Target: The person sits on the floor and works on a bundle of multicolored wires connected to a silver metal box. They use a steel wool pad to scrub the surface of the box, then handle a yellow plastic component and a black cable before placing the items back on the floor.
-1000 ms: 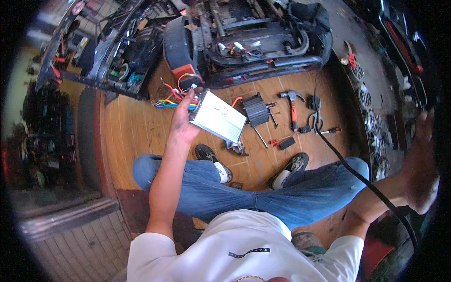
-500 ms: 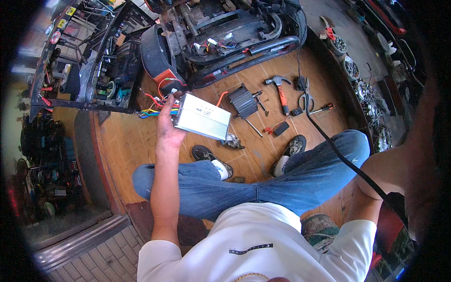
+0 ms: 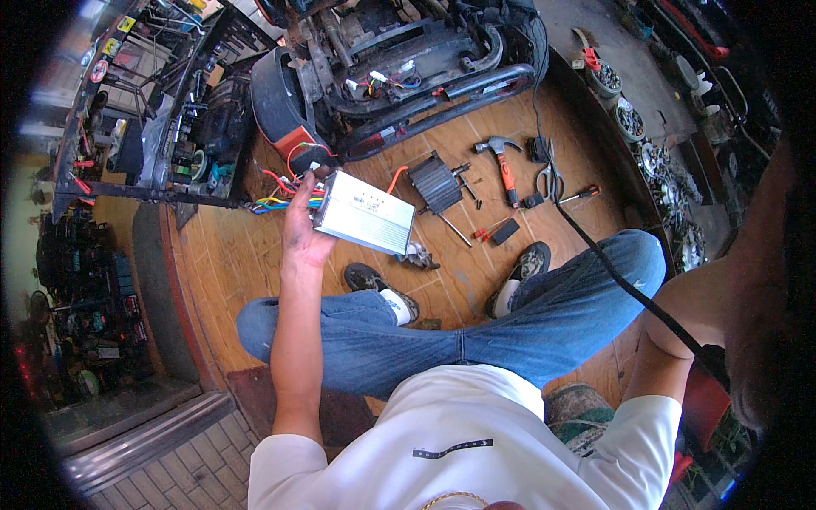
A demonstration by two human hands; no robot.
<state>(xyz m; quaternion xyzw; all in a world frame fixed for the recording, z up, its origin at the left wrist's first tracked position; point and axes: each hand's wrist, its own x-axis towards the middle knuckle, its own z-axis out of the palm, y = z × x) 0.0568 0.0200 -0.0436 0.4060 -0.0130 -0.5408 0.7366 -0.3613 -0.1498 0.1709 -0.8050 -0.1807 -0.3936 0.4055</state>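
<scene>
My left hand (image 3: 306, 229) grips a silver, finned motor controller box (image 3: 365, 211) by its left end, the thumb along its edge. From that end spill coloured wires (image 3: 285, 197) in red, blue, green and yellow. My right forearm (image 3: 688, 310) is bent upward at the right edge. My right hand (image 3: 759, 370) is dark, blurred and close to the camera there, so its fingers cannot be made out. A black cable (image 3: 620, 285) runs down to beside it. Beyond the silver box, a black finned box (image 3: 439, 183) with an orange-red wire lies on the floor.
A claw hammer (image 3: 507, 174), scissors (image 3: 551, 183), a screwdriver (image 3: 586, 193) and a small black block (image 3: 505, 231) lie on the wood-look floor. A vehicle frame (image 3: 408, 93) stands ahead. A tool rack (image 3: 161, 110) is at left, tubs of hardware (image 3: 629, 119) at right.
The view has shifted slightly. My left hand keeps its hold on the controller box in nearly the same place. On the right, the blurred hand and forearm have moved a little.
</scene>
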